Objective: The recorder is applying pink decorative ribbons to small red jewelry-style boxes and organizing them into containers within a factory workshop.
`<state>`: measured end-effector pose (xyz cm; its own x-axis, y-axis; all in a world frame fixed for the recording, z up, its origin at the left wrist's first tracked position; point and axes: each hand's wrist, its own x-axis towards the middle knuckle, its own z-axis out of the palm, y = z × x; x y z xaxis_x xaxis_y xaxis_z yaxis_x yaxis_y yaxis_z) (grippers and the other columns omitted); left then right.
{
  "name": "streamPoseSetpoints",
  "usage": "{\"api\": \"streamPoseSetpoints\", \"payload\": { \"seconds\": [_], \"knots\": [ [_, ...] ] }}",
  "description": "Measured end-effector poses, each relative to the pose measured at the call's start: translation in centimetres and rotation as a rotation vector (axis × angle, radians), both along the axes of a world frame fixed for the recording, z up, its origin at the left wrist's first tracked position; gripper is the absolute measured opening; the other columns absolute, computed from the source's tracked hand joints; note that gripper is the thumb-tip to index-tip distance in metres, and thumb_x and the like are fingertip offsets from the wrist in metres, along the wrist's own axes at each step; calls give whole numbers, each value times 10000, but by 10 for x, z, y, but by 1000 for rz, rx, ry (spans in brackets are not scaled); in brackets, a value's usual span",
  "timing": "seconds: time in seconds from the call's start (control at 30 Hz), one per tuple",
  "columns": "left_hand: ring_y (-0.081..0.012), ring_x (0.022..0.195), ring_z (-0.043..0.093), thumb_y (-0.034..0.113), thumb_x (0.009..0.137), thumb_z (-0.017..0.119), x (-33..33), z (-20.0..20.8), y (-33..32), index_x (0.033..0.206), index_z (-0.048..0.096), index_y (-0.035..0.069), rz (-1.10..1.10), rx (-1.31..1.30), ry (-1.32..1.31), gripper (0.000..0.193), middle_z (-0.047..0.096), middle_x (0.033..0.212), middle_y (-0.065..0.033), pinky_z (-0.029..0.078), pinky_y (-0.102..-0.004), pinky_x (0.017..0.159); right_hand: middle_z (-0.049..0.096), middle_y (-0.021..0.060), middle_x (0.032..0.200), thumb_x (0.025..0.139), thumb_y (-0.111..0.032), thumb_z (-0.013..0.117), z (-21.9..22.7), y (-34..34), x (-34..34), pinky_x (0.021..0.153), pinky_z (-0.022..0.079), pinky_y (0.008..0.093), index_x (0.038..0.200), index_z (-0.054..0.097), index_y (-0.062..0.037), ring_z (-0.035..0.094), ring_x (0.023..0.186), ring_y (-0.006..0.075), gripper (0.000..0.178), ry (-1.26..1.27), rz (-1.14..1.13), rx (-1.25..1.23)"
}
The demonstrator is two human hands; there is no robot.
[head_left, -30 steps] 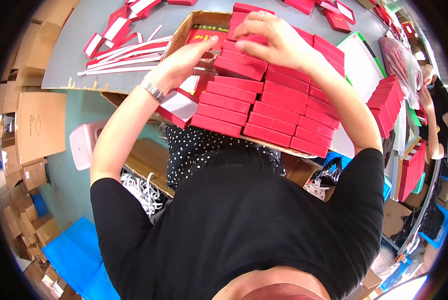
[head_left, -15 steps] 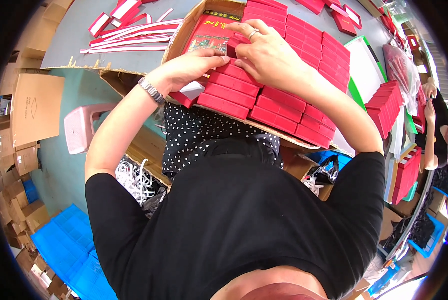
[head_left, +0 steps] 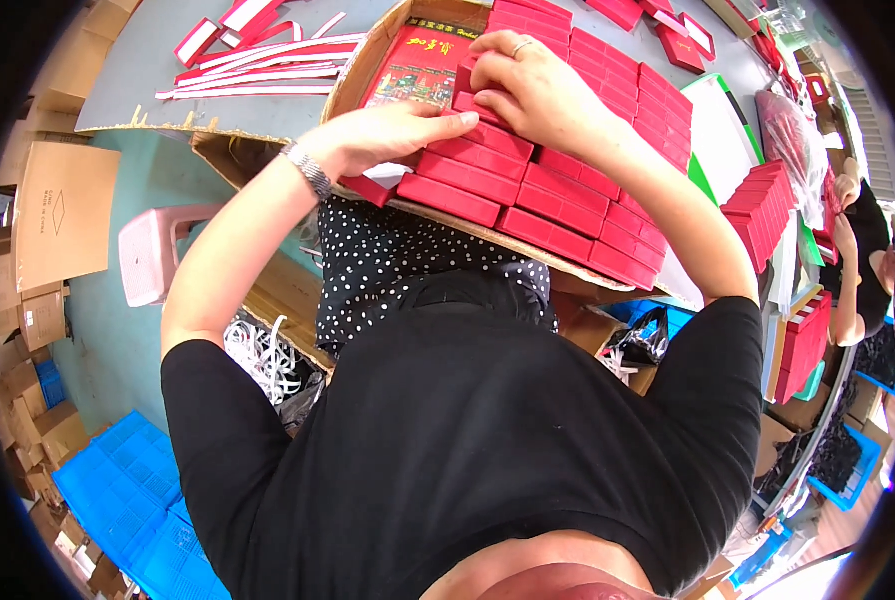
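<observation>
My right hand (head_left: pixel 540 92) is bent over the stacked red boxes, its fingers curled round a small red box (head_left: pixel 465 76) at the left of the stack. My left hand (head_left: pixel 396 136) lies beside it, fingers stretched out and thumb against a red box's edge; it grips nothing that I can see. Below both hands, more small red boxes (head_left: pixel 468 174) stand in rows inside a cardboard carton (head_left: pixel 346 88). A printed red sheet or flat pack (head_left: pixel 418 62) lies at the carton's left. Under my left wrist sits a red box with a white inside (head_left: pixel 376 184).
Red and white strips (head_left: pixel 268 72) lie on the grey table (head_left: pixel 138 105) at left. A green-edged white tray (head_left: pixel 723 125) and a leaning row of red boxes (head_left: pixel 758 212) are at right. A pink stool (head_left: pixel 148 258) stands below. Another person (head_left: pixel 863 250) works far right.
My left hand has shifted slightly right, and its thumb now lies farther over the boxes. The right hand's fingers have curled in more around the small red box.
</observation>
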<state>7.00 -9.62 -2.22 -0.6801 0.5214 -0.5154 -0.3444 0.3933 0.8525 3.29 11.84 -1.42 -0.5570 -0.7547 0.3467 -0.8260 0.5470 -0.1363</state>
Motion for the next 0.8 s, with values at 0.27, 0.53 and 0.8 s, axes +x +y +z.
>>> {"api": "streamPoseSetpoints", "payload": {
  "seconds": [0.27,0.53,0.8],
  "knots": [
    [-295,1018,610,357,654,818,22,33,-31,1160,550,-40,-534,-372,519,697,640,1071,-188,469,-351,875,599,139,1067,784,-304,694,27,8,46,927,439,410,1013,630,-55,540,1071,318,344,-265,293,-133],
    [-362,864,614,224,754,690,26,28,-26,995,610,-14,-524,-527,830,347,638,849,-205,475,-430,771,573,139,1121,689,-251,703,12,-2,74,950,413,412,1061,607,-30,523,1071,305,443,-174,186,-42],
    [-380,810,630,524,755,689,20,19,-15,795,622,-41,-709,-679,722,570,630,773,-224,495,-427,721,620,115,1038,797,-206,658,25,7,56,916,457,404,989,620,-47,567,1042,303,253,-315,60,-140]
  ]
}}
